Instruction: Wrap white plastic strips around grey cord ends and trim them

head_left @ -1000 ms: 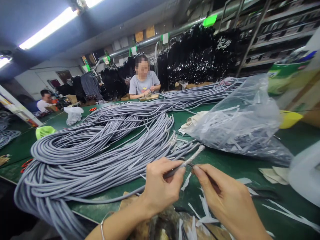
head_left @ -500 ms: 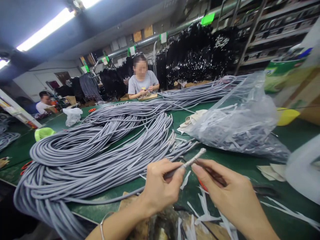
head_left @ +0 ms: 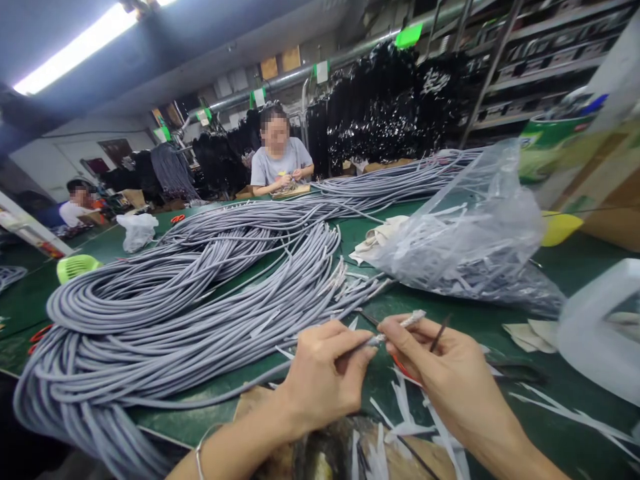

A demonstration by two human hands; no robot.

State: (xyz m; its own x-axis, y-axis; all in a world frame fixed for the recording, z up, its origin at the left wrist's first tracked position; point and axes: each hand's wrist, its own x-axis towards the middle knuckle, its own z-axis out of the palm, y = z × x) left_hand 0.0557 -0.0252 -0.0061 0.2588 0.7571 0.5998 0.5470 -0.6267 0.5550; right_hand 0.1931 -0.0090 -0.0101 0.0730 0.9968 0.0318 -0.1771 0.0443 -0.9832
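Observation:
My left hand (head_left: 323, 380) pinches a grey cable (head_left: 260, 388) close to its stripped end. My right hand (head_left: 440, 373) is closed on that end's white wrapped core (head_left: 413, 319), and a thin dark stick-like tool (head_left: 440, 333) pokes up between its fingers. A red-handled tool part (head_left: 400, 368) shows under the right hand. The cable runs back to a big coil of grey cables (head_left: 165, 313) on the green table (head_left: 465, 320). White strips of stripped wrapping (head_left: 403, 403) lie under both hands.
A clear plastic bag (head_left: 465, 240) of white scraps lies at right, beside a cloth (head_left: 375, 240), a yellow scoop (head_left: 557, 228) and a white plastic container (head_left: 600, 327). One person (head_left: 277, 163) sits across the table and another (head_left: 75, 203) at far left. Black bundles (head_left: 395, 100) hang behind.
My right hand has closed over the white core end, covering most of it; the dark tool now sticks up between its fingers. The view has shifted slightly.

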